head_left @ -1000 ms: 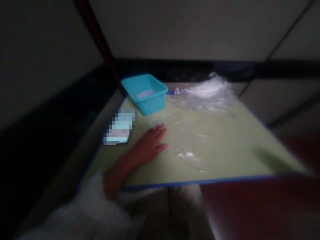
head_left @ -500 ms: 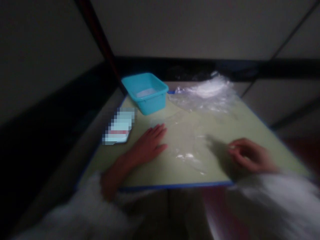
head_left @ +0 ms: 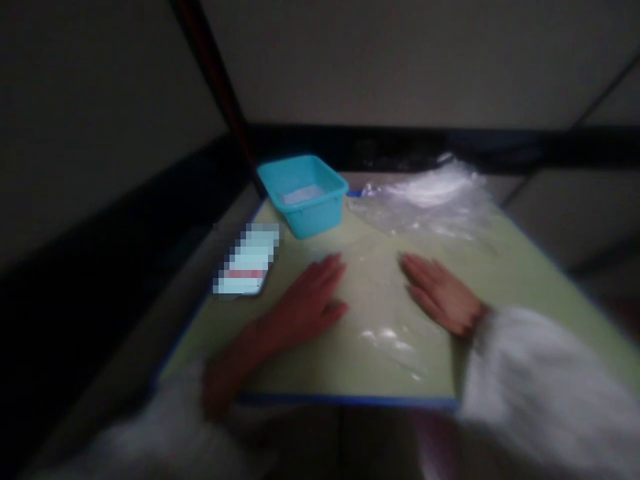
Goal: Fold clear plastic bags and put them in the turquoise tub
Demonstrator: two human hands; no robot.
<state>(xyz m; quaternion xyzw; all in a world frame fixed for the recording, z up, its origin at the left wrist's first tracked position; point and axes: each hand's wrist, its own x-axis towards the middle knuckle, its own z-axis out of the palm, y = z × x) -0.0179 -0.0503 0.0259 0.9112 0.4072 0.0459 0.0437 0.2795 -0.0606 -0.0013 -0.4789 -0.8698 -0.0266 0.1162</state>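
Observation:
A clear plastic bag (head_left: 377,300) lies flat on the pale yellow-green table, shining near its front end. My left hand (head_left: 313,297) rests at its left side, palm down with the fingers stretched out and the thumb apart. At the right side of the bag, my right hand (head_left: 443,291) also lies palm down, fingers extended, somewhat blurred. Neither hand grips anything. What is inside the bag, if anything, is too faint to make out.
A turquoise plastic basin (head_left: 315,220) with something whitish in it stands at the back left. Several crumpled clear plastic bags (head_left: 440,193) are heaped at the back right. A phone-like object (head_left: 250,260), pixelated, lies near the left edge. Blue trim (head_left: 350,400) lines the table (head_left: 285,373).
My right hand has moved left from the table's right side to the bag, and its curled fingers have straightened out flat. My left hand stays at the bag. The view has shifted slightly.

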